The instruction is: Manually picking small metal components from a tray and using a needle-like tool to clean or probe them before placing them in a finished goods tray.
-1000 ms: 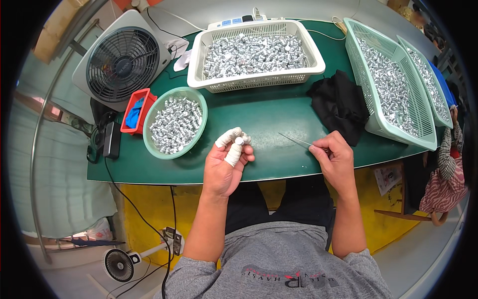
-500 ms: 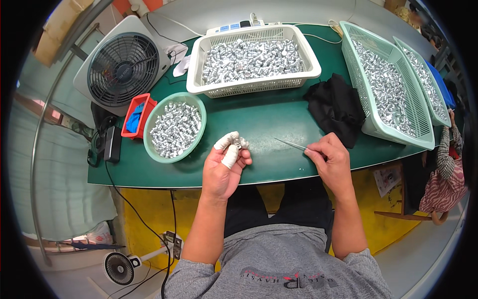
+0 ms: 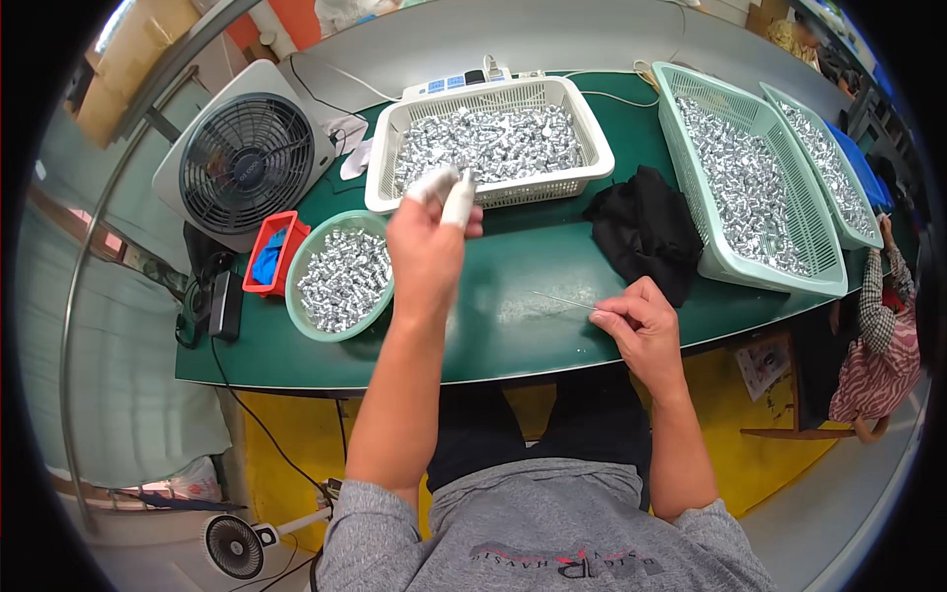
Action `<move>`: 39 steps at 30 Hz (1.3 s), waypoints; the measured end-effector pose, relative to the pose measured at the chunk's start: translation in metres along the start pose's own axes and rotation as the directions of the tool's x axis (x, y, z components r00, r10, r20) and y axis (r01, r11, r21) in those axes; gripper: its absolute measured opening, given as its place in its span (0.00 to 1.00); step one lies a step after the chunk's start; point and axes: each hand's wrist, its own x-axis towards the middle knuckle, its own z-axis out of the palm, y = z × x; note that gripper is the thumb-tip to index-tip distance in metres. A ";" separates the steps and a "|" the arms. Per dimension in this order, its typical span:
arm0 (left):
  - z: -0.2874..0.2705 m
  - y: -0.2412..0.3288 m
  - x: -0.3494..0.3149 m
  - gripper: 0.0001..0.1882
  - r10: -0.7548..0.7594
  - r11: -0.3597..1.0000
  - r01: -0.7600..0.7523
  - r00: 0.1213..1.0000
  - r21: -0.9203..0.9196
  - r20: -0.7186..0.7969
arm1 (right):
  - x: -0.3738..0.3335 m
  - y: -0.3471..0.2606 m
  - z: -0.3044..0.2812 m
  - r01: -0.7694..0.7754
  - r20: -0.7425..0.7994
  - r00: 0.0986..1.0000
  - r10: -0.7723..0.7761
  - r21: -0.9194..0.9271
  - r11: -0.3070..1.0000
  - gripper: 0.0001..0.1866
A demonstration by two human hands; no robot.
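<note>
My left hand [image 3: 434, 237], with white wraps on its thumb and fingers, is over the near rim of the white basket [image 3: 584, 183]. Its fingers are pinched and slightly blurred; a small silvery metal part [image 3: 467, 177] shows at the thumb tip, partly hidden. The basket is full of similar metal parts [image 3: 503, 138]. Low over the table's front, my right hand [image 3: 643, 326] grips a thin metal pick [image 3: 562, 298] between thumb and forefinger, its point toward the left. Left of my left forearm stands a round green basin [image 3: 340, 333] of metal parts.
Black cloth [image 3: 646, 232] lies on the green table [image 3: 523, 345], beside a pale green basket [image 3: 735, 271] of parts. Another green basket [image 3: 866, 235] stands beyond it. At left are a red box [image 3: 264, 286] with blue cloth and a large fan [image 3: 247, 158]. Another person's arm [image 3: 878, 286] shows at far right.
My left hand has moved from above the table's front, forward to the white basket. My right hand keeps the pick at nearly the same place. The whole view has shifted slightly.
</note>
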 end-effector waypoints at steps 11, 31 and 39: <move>-0.122 0.041 0.012 0.16 0.222 0.881 -0.133 0.964 0.453 -0.147 | 0.005 -0.001 -0.003 0.111 0.057 0.993 -0.106 -0.099 0.989 0.06; -0.149 0.029 0.007 0.14 0.118 -0.165 -0.362 0.916 0.917 0.383 | 0.003 -0.004 0.000 0.088 0.040 0.996 -0.085 -0.091 0.992 0.04; -0.075 -0.005 -0.065 0.11 -0.077 0.995 0.086 0.978 -0.041 0.195 | -0.001 0.003 0.003 0.094 0.000 0.996 -0.094 -0.081 0.992 0.07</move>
